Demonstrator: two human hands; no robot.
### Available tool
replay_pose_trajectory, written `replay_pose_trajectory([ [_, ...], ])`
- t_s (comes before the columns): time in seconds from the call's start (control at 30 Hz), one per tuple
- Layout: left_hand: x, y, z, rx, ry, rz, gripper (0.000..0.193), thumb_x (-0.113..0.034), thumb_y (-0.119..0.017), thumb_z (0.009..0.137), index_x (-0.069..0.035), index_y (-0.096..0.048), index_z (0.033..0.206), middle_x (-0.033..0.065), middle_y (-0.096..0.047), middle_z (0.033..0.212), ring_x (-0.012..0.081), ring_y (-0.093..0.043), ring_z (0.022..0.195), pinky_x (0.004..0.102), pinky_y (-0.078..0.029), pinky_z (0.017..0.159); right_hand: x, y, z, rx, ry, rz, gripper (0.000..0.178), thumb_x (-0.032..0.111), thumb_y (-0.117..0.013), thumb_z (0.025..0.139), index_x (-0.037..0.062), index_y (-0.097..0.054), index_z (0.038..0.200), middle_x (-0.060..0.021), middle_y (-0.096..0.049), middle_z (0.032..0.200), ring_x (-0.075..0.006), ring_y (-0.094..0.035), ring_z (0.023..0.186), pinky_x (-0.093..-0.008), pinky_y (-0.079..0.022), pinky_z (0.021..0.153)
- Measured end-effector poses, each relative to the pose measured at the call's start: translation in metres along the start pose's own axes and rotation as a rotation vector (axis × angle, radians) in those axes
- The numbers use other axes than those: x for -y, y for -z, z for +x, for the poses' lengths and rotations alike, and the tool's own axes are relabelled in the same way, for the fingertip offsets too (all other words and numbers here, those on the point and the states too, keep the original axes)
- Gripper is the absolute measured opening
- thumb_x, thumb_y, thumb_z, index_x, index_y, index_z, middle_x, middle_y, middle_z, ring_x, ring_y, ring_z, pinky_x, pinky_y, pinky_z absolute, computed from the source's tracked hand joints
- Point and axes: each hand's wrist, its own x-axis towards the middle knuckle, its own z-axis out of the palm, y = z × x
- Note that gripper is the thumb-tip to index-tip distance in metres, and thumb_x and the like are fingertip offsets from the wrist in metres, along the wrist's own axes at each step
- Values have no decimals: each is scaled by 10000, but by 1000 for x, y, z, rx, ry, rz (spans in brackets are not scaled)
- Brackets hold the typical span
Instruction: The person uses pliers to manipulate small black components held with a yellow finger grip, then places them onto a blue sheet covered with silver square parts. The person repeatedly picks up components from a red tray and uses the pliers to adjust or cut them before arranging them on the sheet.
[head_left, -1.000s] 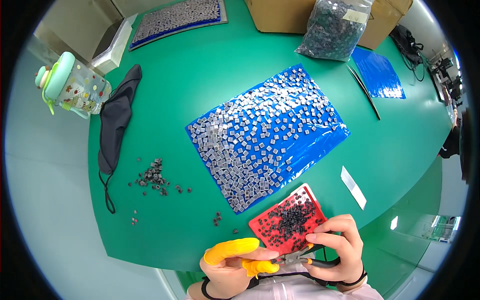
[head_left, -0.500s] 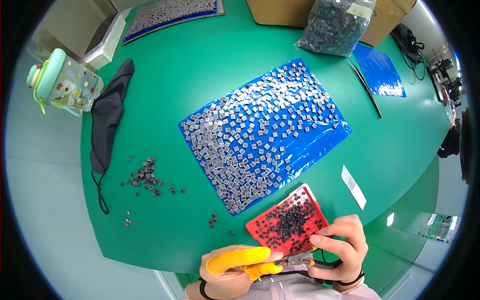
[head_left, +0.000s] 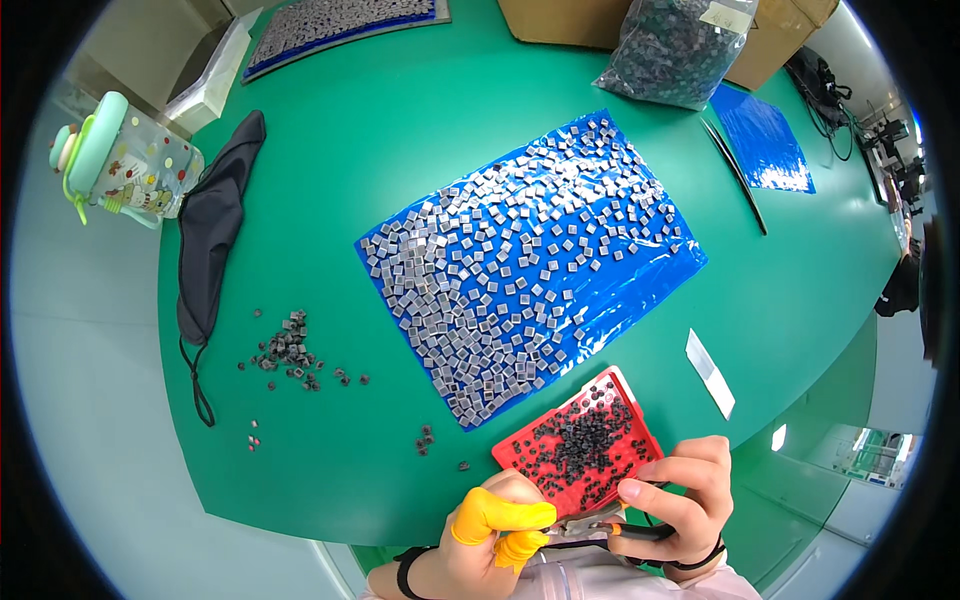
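Note:
In my right hand (head_left: 690, 505) is a small pair of pliers (head_left: 590, 524) with black and orange handles, its jaws pointing left. My left hand (head_left: 488, 540) wears yellow finger covers on the thumb and a finger. Those covered fingertips pinch together at the plier jaws; what lies between them, if anything, is too small to make out. Just beyond both hands, a red tray (head_left: 515, 451) with small black parts (head_left: 585, 445) rests near the table's front edge. A blue sheet (head_left: 640, 290) covered with many small square metallic pieces (head_left: 430, 290) lies past the tray.
Loose dark pieces (head_left: 288, 348) are scattered to the left, near a black cloth pouch (head_left: 212, 235) and a clear bottle (head_left: 140, 175). Tweezers (head_left: 735, 178), a white strip (head_left: 710, 375) and another blue sheet (head_left: 765, 140) lie right. A filled plastic bag (head_left: 675, 55) leans by cardboard boxes (head_left: 560, 22).
My left hand has turned, with its knuckles raised and the covered fingers now angled down at the plier jaws. My right hand keeps the pliers almost in place.

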Motion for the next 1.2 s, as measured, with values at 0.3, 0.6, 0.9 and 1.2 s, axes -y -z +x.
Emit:
replay_pose_trajectory([
  [0.3, 12, 4, 1, 109, -117, -19, 177, -153, -530, 999, -15, -459, 1086, 83, -490, 739, 172, -428, 629, 327, -386, 635, 0, 1, 0, 10, 4, 6, 512, 272, -850, 532, 202, -709, 1019, -5, -614, 954, -207, -517, 784, -351, -386, 673],
  [0.6, 1, -4, 5, 87, -27, -27, 172, -162, -515, 1007, -24, -451, 1087, 71, -451, 705, 164, -404, 607, 326, -360, 593, -2, 4, 0, -20, 25, -15, 510, 263, -840, 520, 202, -716, 1010, -8, -616, 943, -206, -513, 772, -346, -388, 666],
  [0.9, 10, -11, 0, 86, -277, 99, 208, -209, -454, 1021, -2, -438, 1015, 57, -429, 635, 165, -363, 530, 357, -329, 556, -7, 8, 0, 18, 72, 160, 496, 322, -877, 551, 181, -728, 1003, -23, -629, 950, -197, -525, 758, -338, -401, 649],
  [1.2, 5, -2, 9, 107, 25, -58, 291, -189, -573, 992, 22, -490, 1174, 116, -600, 883, 141, -547, 696, 260, -454, 654, -11, 10, -4, -115, -31, 38, 519, 202, -789, 498, 167, -677, 1004, -28, -603, 913, -205, -500, 742, -337, -386, 640],
])
